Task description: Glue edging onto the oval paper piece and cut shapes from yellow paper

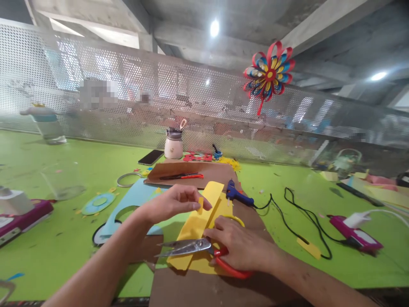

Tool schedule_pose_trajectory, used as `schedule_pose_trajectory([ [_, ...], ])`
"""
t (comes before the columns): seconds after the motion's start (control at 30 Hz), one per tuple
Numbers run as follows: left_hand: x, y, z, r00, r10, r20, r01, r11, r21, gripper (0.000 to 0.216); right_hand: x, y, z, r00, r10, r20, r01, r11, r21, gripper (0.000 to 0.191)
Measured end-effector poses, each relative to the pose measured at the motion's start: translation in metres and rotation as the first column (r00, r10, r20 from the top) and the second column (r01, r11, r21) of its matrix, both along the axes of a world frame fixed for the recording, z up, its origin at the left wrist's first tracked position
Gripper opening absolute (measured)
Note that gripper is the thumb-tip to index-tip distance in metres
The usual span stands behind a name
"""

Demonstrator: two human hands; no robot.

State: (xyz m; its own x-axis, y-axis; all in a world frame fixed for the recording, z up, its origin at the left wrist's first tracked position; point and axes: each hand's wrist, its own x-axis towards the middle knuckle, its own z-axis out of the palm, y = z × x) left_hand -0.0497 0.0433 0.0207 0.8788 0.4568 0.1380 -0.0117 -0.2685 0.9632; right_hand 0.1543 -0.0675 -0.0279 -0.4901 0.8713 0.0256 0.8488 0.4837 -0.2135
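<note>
My left hand (174, 204) pinches a small yellow paper strip (200, 205) between thumb and fingers, just above a folded yellow paper sheet (204, 213) lying on brown cardboard (204, 285). My right hand (238, 243) rests on that sheet with its fingers closed through the red handles of a pair of scissors (198, 248). The steel blades point left and lie nearly closed over the sheet's lower edge.
A blue glue gun (238, 194) with a black cord (300, 217) lies right of the sheet. Light blue paper (134, 200), a phone (151, 157), a white jar (173, 146), a second pair of scissors (183, 175) and pink devices (354, 230) lie on the green table (64, 238). A paper flower (269, 74) hangs on the mesh fence.
</note>
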Motion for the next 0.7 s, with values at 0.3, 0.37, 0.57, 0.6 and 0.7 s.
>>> schedule_pose_trajectory([
  [0.3, 0.016, -0.009, -0.002, 0.993, -0.108, -0.041, 0.11, 0.992, 0.059, 0.017, -0.01, 0.013, 0.032, 0.954, 0.213, 0.212, -0.221, 0.975, 0.013, 0.041],
  [0.37, 0.013, -0.004, -0.003, 0.997, -0.043, -0.063, 0.049, 0.994, 0.099, 0.017, -0.014, 0.016, 0.039, 0.945, 0.219, 0.244, -0.234, 0.972, 0.035, 0.054],
  [0.57, 0.002, 0.013, -0.008, 0.894, 0.308, -0.326, -0.135, 0.878, 0.459, 0.026, -0.021, 0.022, 0.046, 0.942, 0.237, 0.24, -0.242, 0.97, -0.007, 0.072],
  [0.6, 0.002, 0.015, -0.009, 0.882, 0.333, -0.334, -0.141, 0.863, 0.485, 0.025, -0.02, 0.02, 0.044, 0.946, 0.234, 0.224, -0.239, 0.971, -0.005, 0.073],
  [0.7, 0.001, 0.02, -0.013, 0.856, 0.386, -0.343, -0.163, 0.832, 0.531, 0.021, -0.011, 0.012, 0.038, 0.973, 0.179, 0.149, -0.18, 0.984, -0.004, 0.072],
])
